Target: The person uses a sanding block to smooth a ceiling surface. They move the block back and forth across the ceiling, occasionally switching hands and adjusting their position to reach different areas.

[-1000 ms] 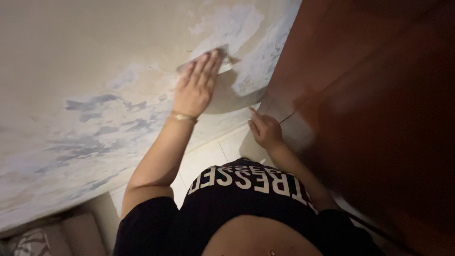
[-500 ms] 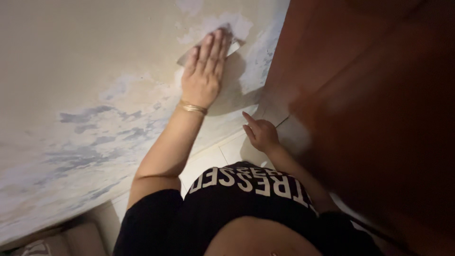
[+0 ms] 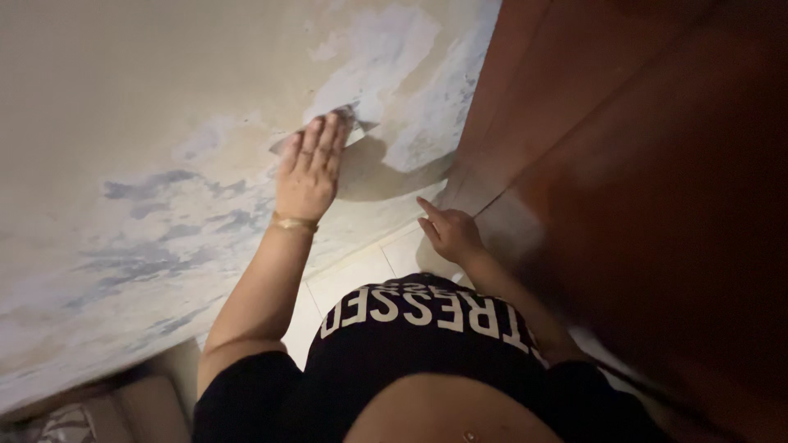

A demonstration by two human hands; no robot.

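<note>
No packages, labels, signs or screens in view. The only printed thing is a row of pale block lettering across the black cotton shirt (image 3: 427, 328) at the bottom of the frame, just below the strip of pale floor tiles.
</note>
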